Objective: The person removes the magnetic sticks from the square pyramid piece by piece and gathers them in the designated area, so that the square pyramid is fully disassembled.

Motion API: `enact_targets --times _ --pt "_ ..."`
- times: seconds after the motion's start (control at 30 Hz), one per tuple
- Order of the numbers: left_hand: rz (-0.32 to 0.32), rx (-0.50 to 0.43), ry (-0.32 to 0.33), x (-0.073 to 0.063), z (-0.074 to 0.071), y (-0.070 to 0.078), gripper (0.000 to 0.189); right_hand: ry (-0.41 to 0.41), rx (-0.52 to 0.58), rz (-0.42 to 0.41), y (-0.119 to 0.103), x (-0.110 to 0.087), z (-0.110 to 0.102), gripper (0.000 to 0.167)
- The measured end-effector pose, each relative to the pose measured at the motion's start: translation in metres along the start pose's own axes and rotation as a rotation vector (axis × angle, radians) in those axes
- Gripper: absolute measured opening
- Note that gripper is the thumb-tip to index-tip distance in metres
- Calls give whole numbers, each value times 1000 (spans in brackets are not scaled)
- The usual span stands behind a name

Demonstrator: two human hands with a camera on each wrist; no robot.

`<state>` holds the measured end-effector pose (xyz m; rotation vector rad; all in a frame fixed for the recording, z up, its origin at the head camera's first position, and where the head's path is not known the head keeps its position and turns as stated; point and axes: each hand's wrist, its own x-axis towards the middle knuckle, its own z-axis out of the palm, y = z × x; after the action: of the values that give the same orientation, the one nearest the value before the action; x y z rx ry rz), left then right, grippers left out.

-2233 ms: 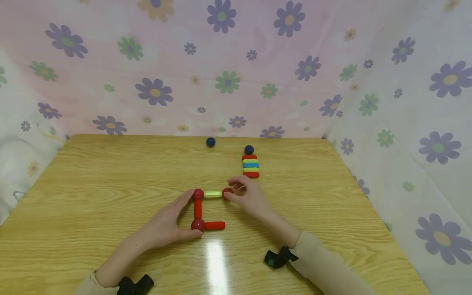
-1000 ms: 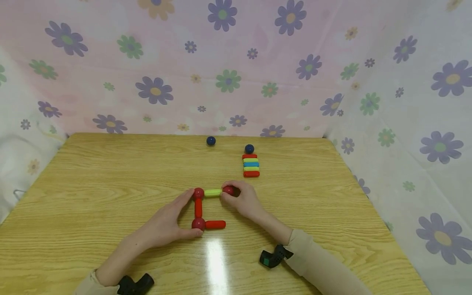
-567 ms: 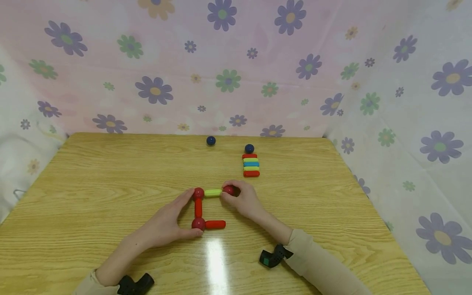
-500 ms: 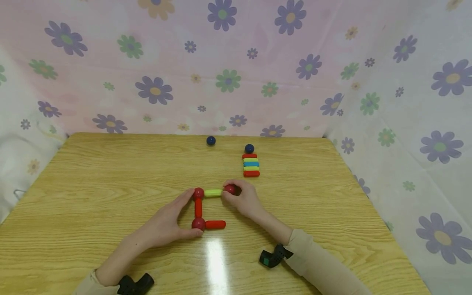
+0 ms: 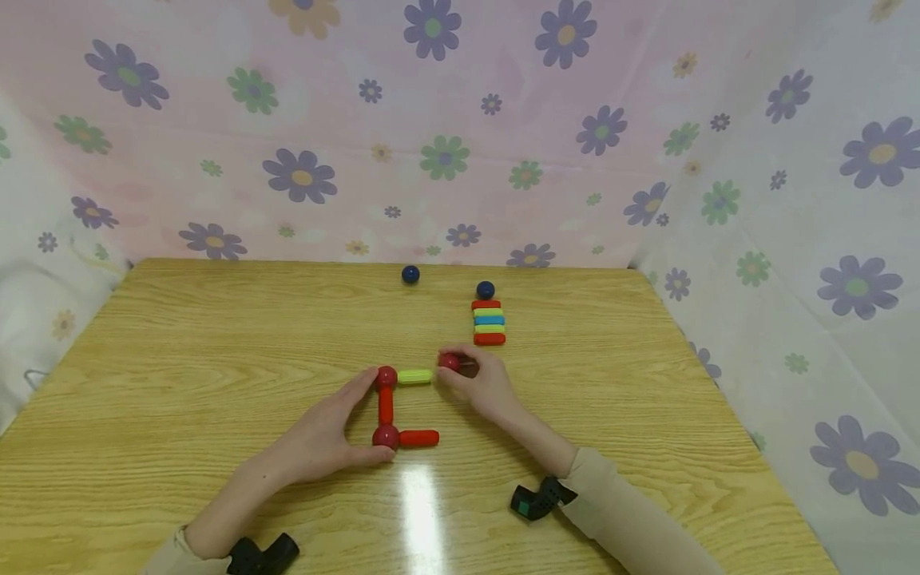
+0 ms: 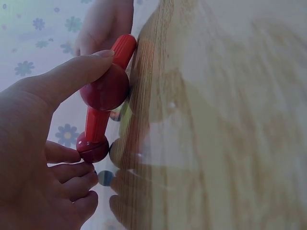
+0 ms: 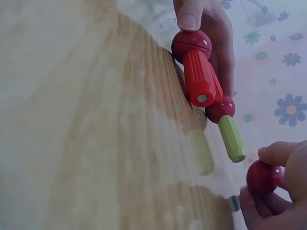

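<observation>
My left hand [image 5: 316,439] spans a ball-and-stick frame of magnetic building pieces, thumb on the near red ball [image 5: 386,437] and fingertips at the far red ball [image 5: 386,377]. A red stick [image 5: 386,406] joins these balls. Rightward from the near ball points a second red stick [image 5: 419,438], whose metal end shows in the right wrist view; a yellow-green stick [image 5: 414,376] extends from the far ball. Thumb and fingers of my right hand [image 5: 485,385] pinch a loose red ball [image 7: 264,177], with a small gap between it and the yellow-green stick's free end.
Beyond my right hand lies a row of several sticks [image 5: 489,321], red, yellow-green and blue, side by side. One dark blue ball [image 5: 485,290] sits behind the row, another dark blue ball [image 5: 410,275] near the table's back edge. Flowered cloth [image 5: 446,160] hangs behind the wooden table [image 5: 237,343].
The red ball in my right hand has come away from the yellow-green stick, shifting slightly right and away from me. Left hand and frame stay in place.
</observation>
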<state>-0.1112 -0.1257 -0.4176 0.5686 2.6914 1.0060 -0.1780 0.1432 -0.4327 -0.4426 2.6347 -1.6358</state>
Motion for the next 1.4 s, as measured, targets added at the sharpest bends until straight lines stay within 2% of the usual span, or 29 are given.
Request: enact_targets --times 0.2,0.43,0.7,1.07,1.2,1.4 --pt "-14 -13 -3 -1 -2 0 116 18 72 3 -5 16 0 37" --pt "-13 -7 -5 -2 -4 0 116 36 92 13 -8 49 3 41" --pt "-14 -12 -16 -1 -4 0 116 89 10 55 -16 89 8 42" --pt "-10 -11 -11 -1 -3 0 116 230 -33 162 -2 138 24 40" --pt "-14 -11 -12 -1 -3 1 116 249 -48 159 0 150 26 40" --pt "-16 -16 -12 -1 -2 2 115 230 -95 168 3 157 25 38"
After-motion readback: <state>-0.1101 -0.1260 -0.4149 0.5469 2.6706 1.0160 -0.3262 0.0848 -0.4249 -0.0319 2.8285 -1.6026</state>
